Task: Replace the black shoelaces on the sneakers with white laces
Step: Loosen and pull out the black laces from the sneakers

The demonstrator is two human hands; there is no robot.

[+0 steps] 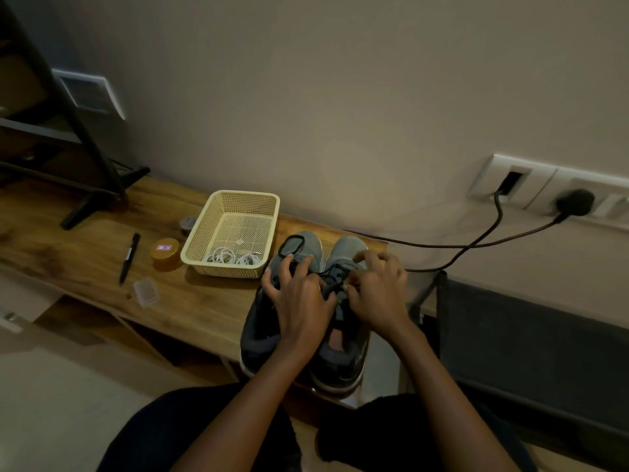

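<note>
Left hand [299, 298], fingers spread, steadies the grey sneakers [258, 335] at the wooden table [85, 253] edge, right hand [377, 294] seemingly pinches the black lace [329, 278]; pull slack from top eyelets downward, white laces [231, 257] wait in the basket [235, 194].

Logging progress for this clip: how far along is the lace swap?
Nothing finished: white laces sit coiled in the basket, unused. In hand: right hand pinches the black laces on the right sneaker; left hand is on the left sneaker. Left: unlace both, thread white laces.
</note>
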